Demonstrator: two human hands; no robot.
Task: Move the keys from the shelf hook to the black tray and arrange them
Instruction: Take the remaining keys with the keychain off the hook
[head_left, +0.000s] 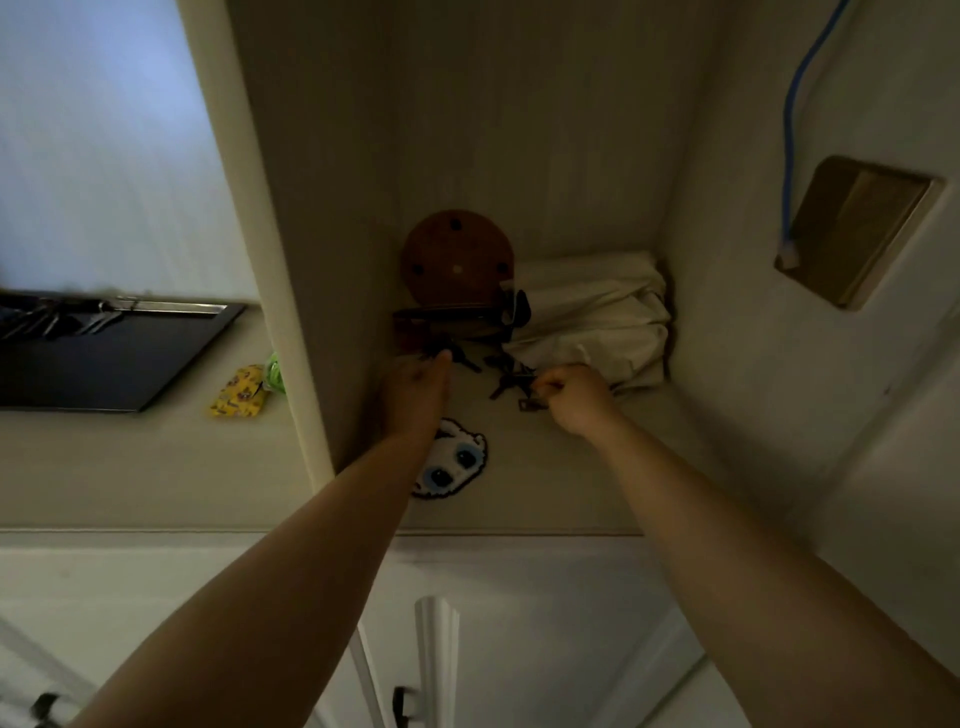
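Dark keys (511, 387) at frame centre, inside shelf niche; right hand (574, 392) fingers pinched on them. Left hand (418, 387) fingers curled beside, contents unclear. Black tray (111, 358) at left on counter.

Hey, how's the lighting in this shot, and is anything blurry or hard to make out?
In the head view the alcove is dim, so the keys by the right hand and near the left hand read as dark shapes; the window upper left is washed out pale blue; the black tray at the left edge is smeared by motion blur; the wide lens bends the walls and forearms.
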